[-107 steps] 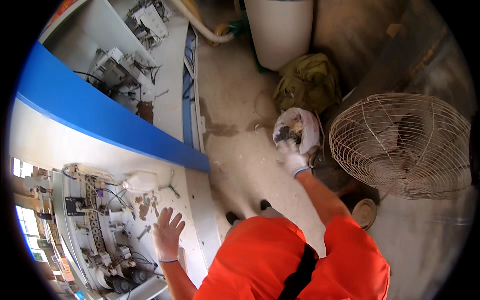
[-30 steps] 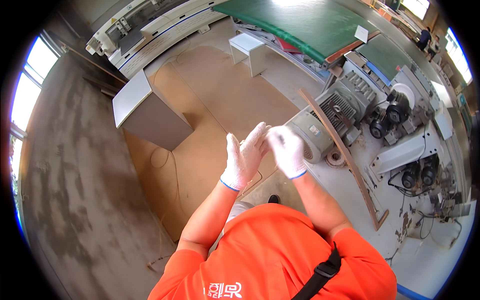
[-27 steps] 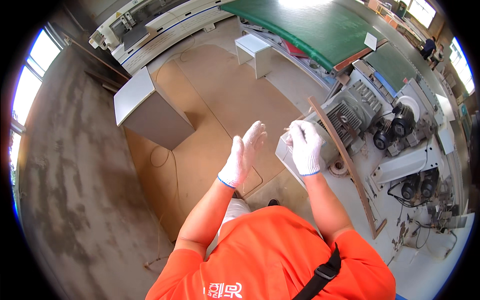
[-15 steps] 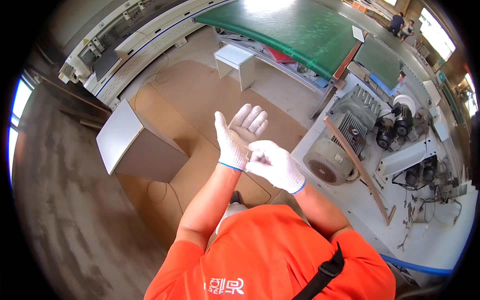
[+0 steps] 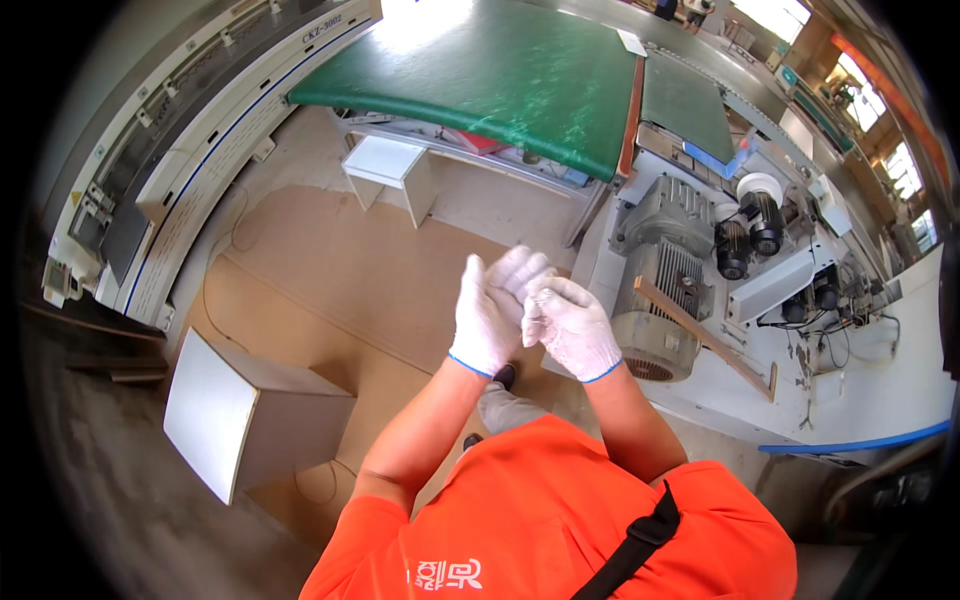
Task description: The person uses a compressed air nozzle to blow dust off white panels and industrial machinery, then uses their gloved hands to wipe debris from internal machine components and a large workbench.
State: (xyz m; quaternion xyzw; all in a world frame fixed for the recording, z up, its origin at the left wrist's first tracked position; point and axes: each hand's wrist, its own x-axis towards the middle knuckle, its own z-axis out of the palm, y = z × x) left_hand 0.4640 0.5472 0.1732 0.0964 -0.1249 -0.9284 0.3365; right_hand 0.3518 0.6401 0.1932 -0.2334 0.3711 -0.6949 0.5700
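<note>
Both my hands wear white knit work gloves with blue cuff edges, raised together in front of my body. My left hand point(image 5: 488, 318) is held palm up, its thumb apart and its fingers loosely bent; no object shows in it. Close against its palm side is my right hand point(image 5: 572, 328), with thumb and fingertips closed in a pinch. Whatever lies between those fingertips, if anything, is too small to make out. Part of the left palm is hidden behind the right hand.
A white-topped box-like panel stand point(image 5: 225, 415) is at the left on brown floor sheeting point(image 5: 300, 270). A small white stool point(image 5: 385, 160) stands before a green conveyor belt point(image 5: 500, 85). Motors point(image 5: 655, 290) and a wooden strip point(image 5: 705, 340) lie on the right machine bed; a long white machine point(image 5: 215, 150) is far left.
My right hand has gone from the left glove's cuff up toward the left fingers, which have bent inward. The view has turned right, and my feet now show.
</note>
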